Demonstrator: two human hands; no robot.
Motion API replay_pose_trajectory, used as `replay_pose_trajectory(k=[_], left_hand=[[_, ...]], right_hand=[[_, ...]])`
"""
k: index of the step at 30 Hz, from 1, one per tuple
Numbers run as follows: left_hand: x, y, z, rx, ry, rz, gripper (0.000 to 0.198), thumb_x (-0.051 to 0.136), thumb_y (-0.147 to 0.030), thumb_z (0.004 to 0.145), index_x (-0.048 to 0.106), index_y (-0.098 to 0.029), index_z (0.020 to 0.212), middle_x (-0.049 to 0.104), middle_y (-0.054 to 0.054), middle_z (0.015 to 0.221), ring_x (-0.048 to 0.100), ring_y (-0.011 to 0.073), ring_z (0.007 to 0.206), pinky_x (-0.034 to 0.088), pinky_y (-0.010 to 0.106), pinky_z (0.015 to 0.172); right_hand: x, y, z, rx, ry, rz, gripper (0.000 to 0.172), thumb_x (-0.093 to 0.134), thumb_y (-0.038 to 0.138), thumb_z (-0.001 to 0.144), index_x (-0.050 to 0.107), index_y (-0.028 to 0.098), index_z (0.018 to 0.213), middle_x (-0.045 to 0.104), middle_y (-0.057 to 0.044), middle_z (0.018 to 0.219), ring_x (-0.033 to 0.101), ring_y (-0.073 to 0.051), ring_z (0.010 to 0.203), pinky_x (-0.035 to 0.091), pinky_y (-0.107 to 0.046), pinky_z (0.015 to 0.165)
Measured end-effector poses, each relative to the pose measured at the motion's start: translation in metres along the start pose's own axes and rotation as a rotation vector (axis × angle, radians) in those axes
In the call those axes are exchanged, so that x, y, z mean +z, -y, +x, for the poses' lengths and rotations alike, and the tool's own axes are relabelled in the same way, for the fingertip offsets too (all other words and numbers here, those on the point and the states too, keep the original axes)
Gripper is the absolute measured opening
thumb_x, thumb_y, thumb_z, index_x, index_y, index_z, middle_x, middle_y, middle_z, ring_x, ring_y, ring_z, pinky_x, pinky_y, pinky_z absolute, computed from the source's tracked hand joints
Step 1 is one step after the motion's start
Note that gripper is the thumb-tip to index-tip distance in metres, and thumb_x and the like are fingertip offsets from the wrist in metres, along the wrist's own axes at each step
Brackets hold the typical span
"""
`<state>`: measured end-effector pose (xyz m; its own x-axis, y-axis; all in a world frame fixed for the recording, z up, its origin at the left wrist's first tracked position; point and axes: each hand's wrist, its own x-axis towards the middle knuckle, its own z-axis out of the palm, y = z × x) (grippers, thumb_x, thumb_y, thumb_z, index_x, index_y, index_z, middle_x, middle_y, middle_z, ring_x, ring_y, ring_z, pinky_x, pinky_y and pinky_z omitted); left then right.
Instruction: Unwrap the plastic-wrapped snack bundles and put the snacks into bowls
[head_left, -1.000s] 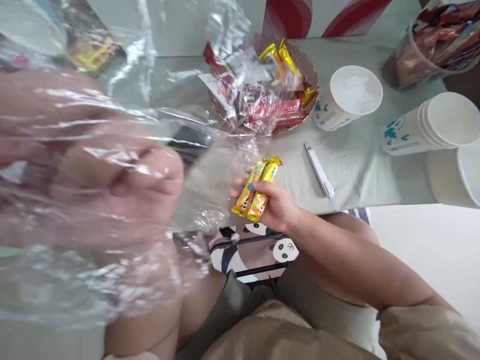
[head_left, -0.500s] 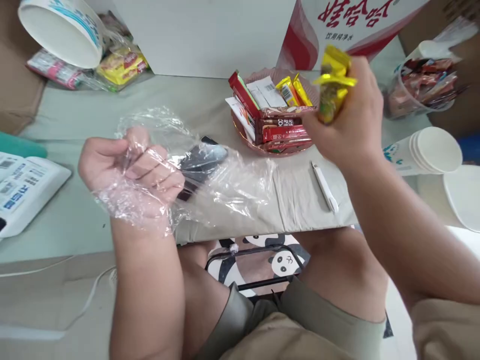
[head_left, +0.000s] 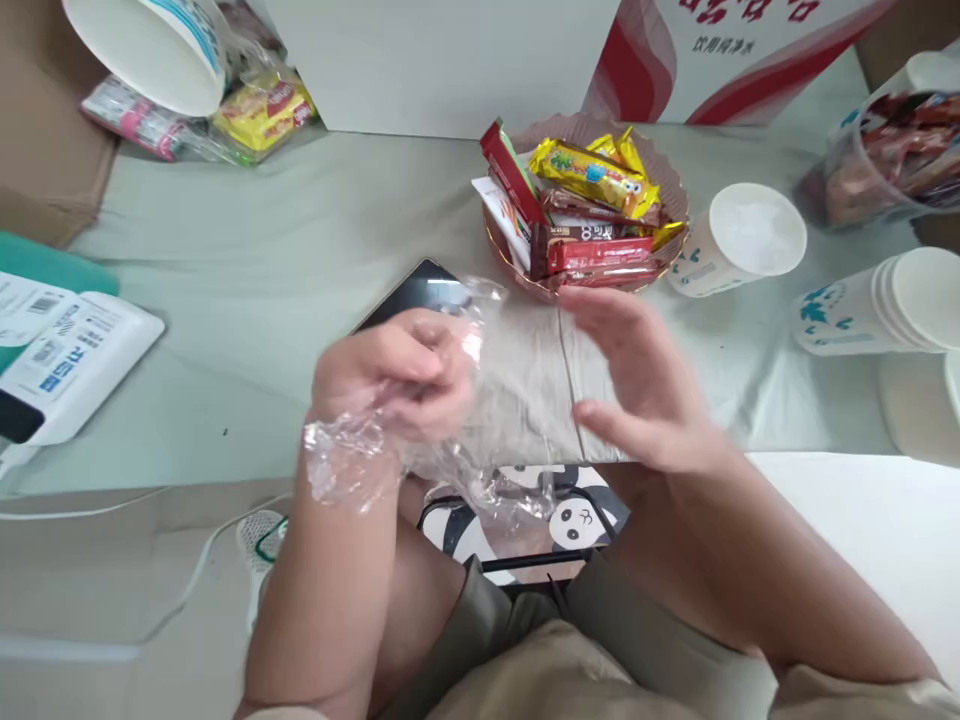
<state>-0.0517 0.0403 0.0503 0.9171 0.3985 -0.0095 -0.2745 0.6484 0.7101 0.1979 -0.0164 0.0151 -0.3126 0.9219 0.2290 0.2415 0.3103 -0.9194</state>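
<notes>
My left hand (head_left: 397,375) is curled closed on a crumpled clear plastic bag (head_left: 510,420), part of which clings around the wrist while the rest trails toward the right. Opposite it, my right hand (head_left: 645,390) is empty, thumb and fingers spread, slightly blurred, just in front of the pink scalloped bowl (head_left: 675,185). A yellow wrapped snack bar (head_left: 592,178) lies on top of several red, brown and yellow packets in this bowl. Behind my left hand a dark phone (head_left: 424,285) lies partly hidden on the cloth.
A paper cup (head_left: 757,235) stands right of the bowl, near stacked cups (head_left: 877,305) lying sideways and a clear tub of packets (head_left: 900,160). A white box (head_left: 450,60) stands behind. At left are a white packet (head_left: 82,360) and bagged snacks (head_left: 262,110).
My right hand has let go of the yellow snack bar, now in the bowl, and come down and left. My left hand has moved right with the bag and closed more tightly.
</notes>
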Motion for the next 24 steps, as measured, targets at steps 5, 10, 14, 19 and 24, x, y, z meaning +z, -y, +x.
replay_pose_trajectory(k=[5, 10, 14, 19, 24], left_hand=[[0.018, 0.018, 0.022, -0.102, 0.061, 0.048, 0.049, 0.068, -0.041, 0.085, 0.036, -0.019, 0.055, 0.03, -0.005, 0.035, 0.021, 0.0028, 0.029, 0.018, 0.015, 0.032], [-0.005, 0.007, 0.008, 0.001, -0.169, 0.131, 0.043, 0.076, -0.053, 0.078, 0.051, -0.021, 0.063, 0.038, -0.005, 0.041, 0.031, 0.0071, 0.029, 0.027, 0.02, 0.028], [-0.024, 0.017, 0.006, 0.313, -0.593, 0.115, 0.077, 0.064, -0.086, 0.073, 0.073, -0.014, 0.098, 0.072, 0.009, 0.087, 0.074, 0.0227, 0.082, 0.066, 0.035, 0.066], [-0.027, 0.03, 0.018, 0.051, -0.662, 0.406, 0.052, 0.091, -0.059, 0.066, 0.077, -0.017, 0.094, 0.079, 0.011, 0.103, 0.078, 0.0248, 0.091, 0.064, 0.029, 0.067], [-0.026, 0.021, 0.019, 0.149, -0.941, 0.437, 0.036, 0.073, -0.044, 0.088, 0.065, -0.019, 0.063, 0.056, -0.003, 0.041, 0.042, 0.0068, 0.027, 0.021, 0.019, 0.027]], right_hand=[[0.024, -0.009, 0.001, 0.142, 0.221, 0.445, 0.065, 0.088, 0.049, 0.076, 0.057, 0.026, 0.128, 0.073, -0.006, 0.112, 0.073, -0.02, 0.101, 0.062, -0.035, 0.091], [0.011, -0.015, -0.006, 0.334, 0.031, 0.613, 0.04, 0.079, 0.048, 0.088, 0.049, 0.023, 0.079, 0.053, 0.009, 0.054, 0.049, -0.006, 0.044, 0.049, -0.022, 0.051], [-0.002, -0.012, -0.007, 0.315, -0.309, 0.591, 0.043, 0.084, 0.047, 0.081, 0.046, 0.025, 0.079, 0.042, 0.013, 0.049, 0.039, -0.005, 0.037, 0.048, -0.021, 0.046], [-0.012, -0.006, -0.003, 0.402, -0.534, 0.497, 0.046, 0.085, 0.038, 0.075, 0.041, 0.026, 0.077, 0.04, 0.012, 0.053, 0.036, -0.005, 0.036, 0.033, -0.02, 0.036], [-0.033, -0.01, -0.003, 0.442, -0.595, 0.483, 0.046, 0.086, 0.041, 0.073, 0.043, 0.026, 0.08, 0.036, 0.011, 0.056, 0.026, -0.004, 0.035, 0.011, -0.021, 0.031]])
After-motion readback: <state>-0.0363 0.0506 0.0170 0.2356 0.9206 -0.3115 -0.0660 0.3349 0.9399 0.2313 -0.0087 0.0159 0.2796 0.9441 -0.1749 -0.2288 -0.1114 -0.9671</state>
